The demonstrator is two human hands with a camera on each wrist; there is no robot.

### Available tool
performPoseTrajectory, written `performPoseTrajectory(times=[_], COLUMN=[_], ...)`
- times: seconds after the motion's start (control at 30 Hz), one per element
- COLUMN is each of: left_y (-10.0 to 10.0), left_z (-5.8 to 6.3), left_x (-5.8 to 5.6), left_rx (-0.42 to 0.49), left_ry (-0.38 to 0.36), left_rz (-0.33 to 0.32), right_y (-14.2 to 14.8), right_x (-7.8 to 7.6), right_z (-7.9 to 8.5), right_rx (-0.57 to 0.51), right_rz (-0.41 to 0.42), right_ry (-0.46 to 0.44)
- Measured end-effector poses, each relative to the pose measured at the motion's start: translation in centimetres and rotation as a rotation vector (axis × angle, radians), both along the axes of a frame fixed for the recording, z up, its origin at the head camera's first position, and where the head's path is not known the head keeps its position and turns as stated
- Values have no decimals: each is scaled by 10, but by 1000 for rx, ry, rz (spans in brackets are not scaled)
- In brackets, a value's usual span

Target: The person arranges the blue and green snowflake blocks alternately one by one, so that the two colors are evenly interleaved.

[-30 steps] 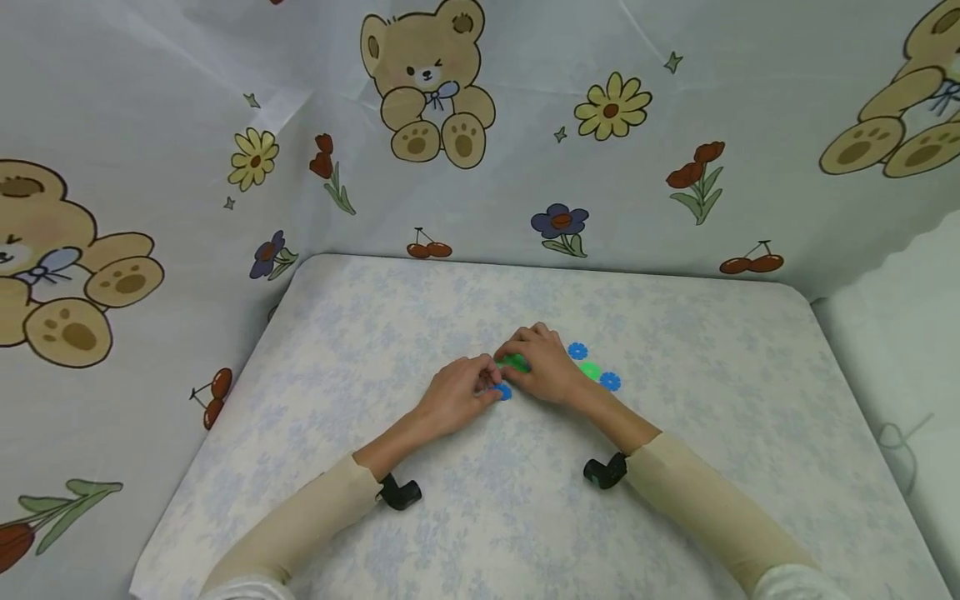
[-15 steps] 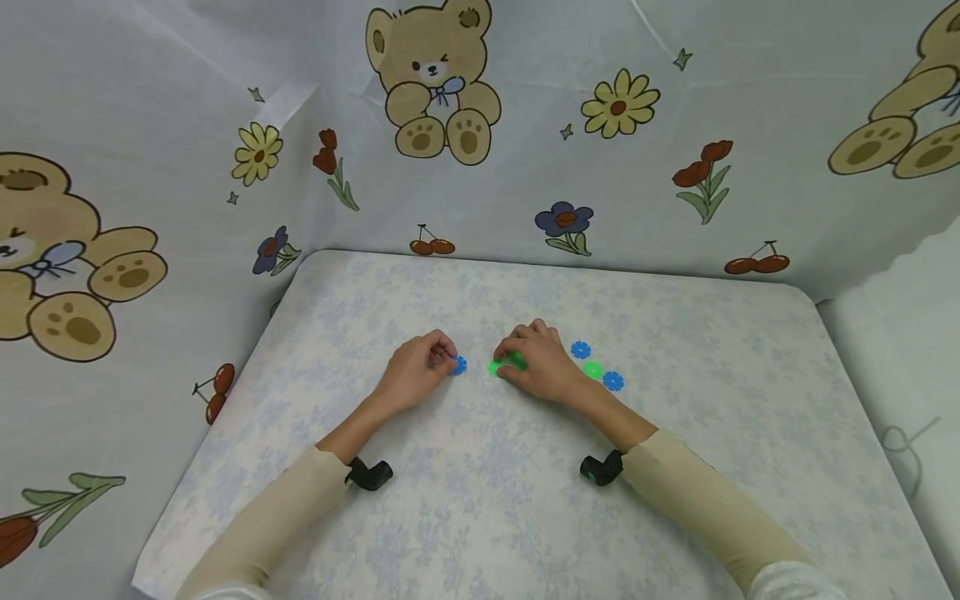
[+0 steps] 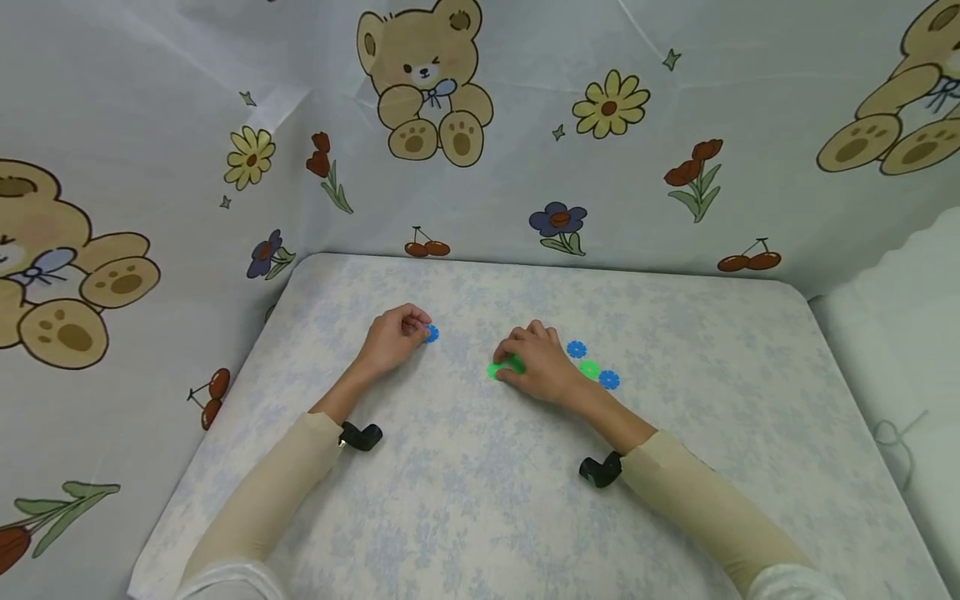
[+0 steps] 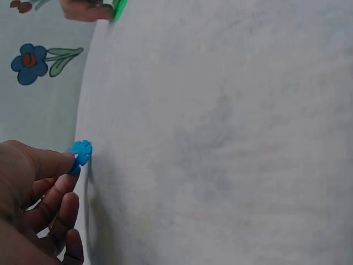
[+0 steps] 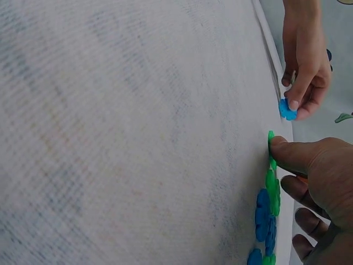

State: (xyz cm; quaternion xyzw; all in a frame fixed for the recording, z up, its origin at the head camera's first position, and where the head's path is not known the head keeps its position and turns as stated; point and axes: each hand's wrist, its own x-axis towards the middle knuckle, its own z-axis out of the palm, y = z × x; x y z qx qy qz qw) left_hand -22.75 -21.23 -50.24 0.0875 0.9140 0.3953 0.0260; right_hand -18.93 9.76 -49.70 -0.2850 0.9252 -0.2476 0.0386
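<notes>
My left hand (image 3: 392, 337) pinches a blue notched plastic disc (image 3: 431, 333) between thumb and fingers, left of centre on the table. The left wrist view shows this blue disc (image 4: 83, 152) held by its edge. Nearer the middle, my right hand (image 3: 538, 368) grips green notched discs (image 3: 495, 371), partly covered by its fingers. In the right wrist view my thumb presses one green disc (image 5: 271, 142), and another green disc (image 5: 273, 193) sits just below it. Whether these two are joined I cannot tell.
Right of the right hand, a blue disc (image 3: 576, 349), a green disc (image 3: 589, 369) and another blue disc (image 3: 609, 380) lie close together. A pale patterned cloth covers the table (image 3: 480, 500). Behind it hangs a bear-print curtain (image 3: 510, 200).
My left hand has moved away from the right hand, leftward and toward the far edge, carrying the blue disc. The right hand keeps nearly the same place with its green discs.
</notes>
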Motion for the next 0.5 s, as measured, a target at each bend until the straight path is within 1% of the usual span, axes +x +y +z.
performPoseTrajectory(times=[0.13,0.23,0.37,0.5], left_y=[-4,-8,-13,-13], left_z=[-4,-8,-12,-11], left_x=[-7,-11,-13,-12], left_rx=[-100,-171,-171,-151], left_ry=[54,97,114,107], left_rz=[11,5,-35,-119], right_y=[-2,-4,-4,4], right_x=[1,2,3,10], right_z=[0,0,0,3], right_rx=[4,10,18,10], right_rz=[1,-1,4,65], right_ry=[3,23,65,116])
